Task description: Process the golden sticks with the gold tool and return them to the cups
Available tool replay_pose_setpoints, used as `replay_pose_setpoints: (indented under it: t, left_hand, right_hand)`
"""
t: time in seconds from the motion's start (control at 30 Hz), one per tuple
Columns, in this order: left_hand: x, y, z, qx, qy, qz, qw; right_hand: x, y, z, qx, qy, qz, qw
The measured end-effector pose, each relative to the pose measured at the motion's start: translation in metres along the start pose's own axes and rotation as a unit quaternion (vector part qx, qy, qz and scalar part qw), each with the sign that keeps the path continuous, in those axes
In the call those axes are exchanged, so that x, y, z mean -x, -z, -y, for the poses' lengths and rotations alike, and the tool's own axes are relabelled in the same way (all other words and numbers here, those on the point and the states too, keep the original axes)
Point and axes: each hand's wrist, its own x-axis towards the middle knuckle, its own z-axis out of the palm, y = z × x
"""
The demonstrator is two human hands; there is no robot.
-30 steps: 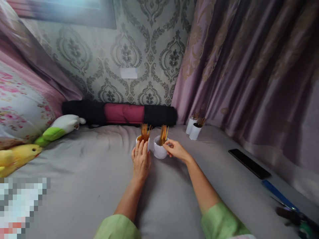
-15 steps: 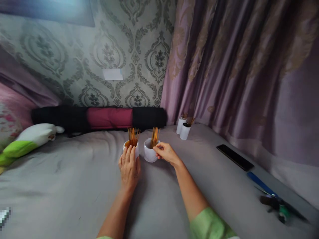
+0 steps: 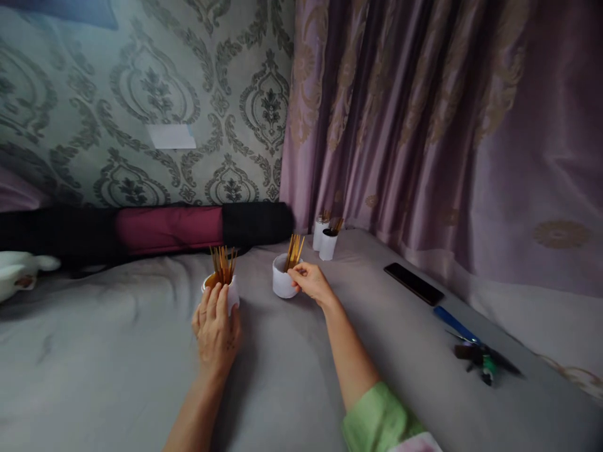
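Note:
A white cup (image 3: pixel 233 297) of thin brown sticks (image 3: pixel 223 263) stands on the grey sheet. Around its near side lies my left hand (image 3: pixel 215 323), fingers close together on the wall and thumb at the right. Further right and a little farther off is a second white cup (image 3: pixel 281 284), also with thin sticks (image 3: pixel 294 250) that lean to the right. My right hand (image 3: pixel 311 281) is closed in a pinch at that cup's right rim. Its fingertips hide the point of contact.
Two white containers (image 3: pixel 327 246) with sticks stand by the purple curtain (image 3: pixel 377 138). A black phone (image 3: pixel 413 284), a blue-handled tool (image 3: pixel 456 323) and a small dark-and-green item (image 3: pixel 488 369) lie at right. Along the wall runs a black-and-maroon roll (image 3: pixel 169 227); a white plush toy (image 3: pixel 14 273) is at left.
The view has turned to the right. The two cups stand farther apart, the second one shifted right with my right hand at its rim. My left hand stays on the first cup.

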Motion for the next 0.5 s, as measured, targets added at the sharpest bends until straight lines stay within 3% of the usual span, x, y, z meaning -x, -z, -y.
replay_pose_setpoints:
  t: [0.5]
  left_hand:
    - [0.001, -0.001, 0.001, 0.008, 0.000, 0.006, 1.000]
  right_hand:
    - [-0.006, 0.058, -0.017, -0.002, -0.017, -0.141, 0.990]
